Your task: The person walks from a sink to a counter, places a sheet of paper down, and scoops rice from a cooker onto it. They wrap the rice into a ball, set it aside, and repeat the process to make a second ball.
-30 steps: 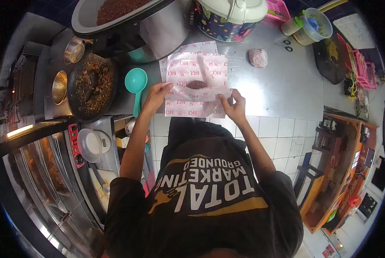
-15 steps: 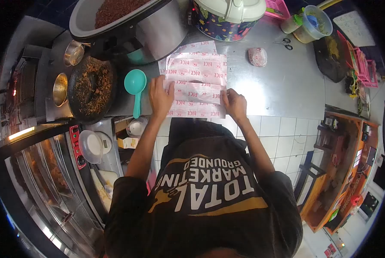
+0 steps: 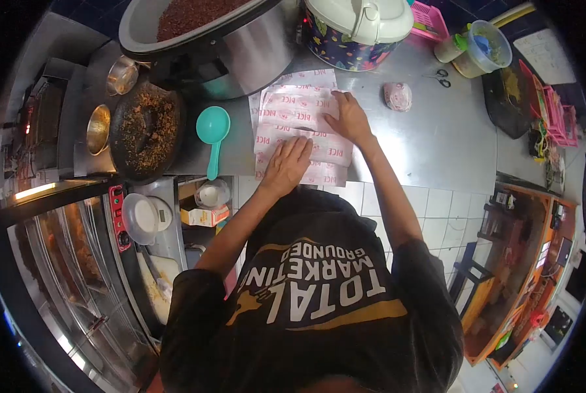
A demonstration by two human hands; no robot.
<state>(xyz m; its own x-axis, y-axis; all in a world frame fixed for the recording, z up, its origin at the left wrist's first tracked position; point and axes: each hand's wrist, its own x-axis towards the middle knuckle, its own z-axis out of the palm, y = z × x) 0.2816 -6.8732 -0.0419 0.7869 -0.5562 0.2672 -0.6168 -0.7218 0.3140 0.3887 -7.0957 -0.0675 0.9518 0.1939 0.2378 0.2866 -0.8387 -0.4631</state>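
A sheet of white wrapping paper with red print (image 3: 293, 118) lies partly folded at the counter's front edge, a small dark slit showing near its middle. What may be inside the fold is hidden. My left hand (image 3: 288, 165) rests on the lower folded part, fingers stretched out flat. At the upper right edge of the paper is my right hand (image 3: 350, 119), thumb and fingers apart and touching the sheet. More printed paper (image 3: 316, 78) shows beneath, toward the back. A turquoise scoop (image 3: 213, 126) lies to the left of the paper.
A wrapped round packet (image 3: 398, 96) and scissors (image 3: 442, 78) lie to the right. Behind stand a large cooker of reddish-brown grains (image 3: 254, 56) and a flowered rice container (image 3: 345, 42). Left are a stone mortar (image 3: 178, 131) and a metal bowl (image 3: 98, 130).
My left hand has moved right, from the paper's left edge onto its lower fold. My right hand has shifted up to the upper right edge. The camera view has shifted slightly.
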